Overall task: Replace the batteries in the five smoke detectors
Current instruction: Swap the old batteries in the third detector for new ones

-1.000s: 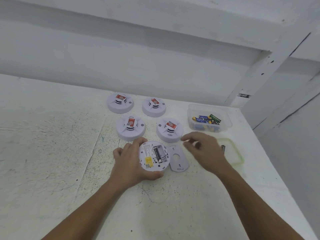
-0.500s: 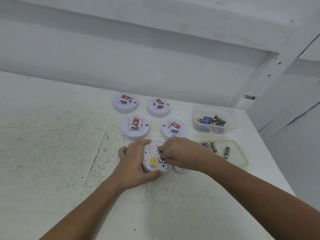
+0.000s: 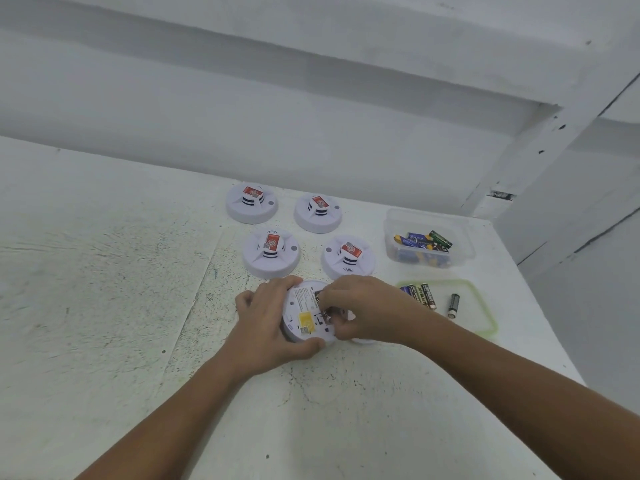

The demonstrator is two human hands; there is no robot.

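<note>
Near the table's (image 3: 104, 306) middle, my left hand (image 3: 268, 327) wraps fingers and thumb round the rim of the upturned smoke detector (image 3: 304, 318), steadying it so it cannot slide. My right hand (image 3: 363, 306) curls its fingertips into its open back; whether they pinch a battery I cannot tell. Four more detectors (image 3: 271, 252) wait behind. Loose batteries (image 3: 424, 295) lie on the lid (image 3: 485, 327) at right, within easy reach, beside the tub (image 3: 460, 233).

Table (image 3: 104, 323) left and front: open passage. Far side: four detectors (image 3: 271, 258), narrow gaps between. Right flank: battery tub (image 3: 460, 233), green-rimmed lid (image 3: 479, 318), near table edge.
</note>
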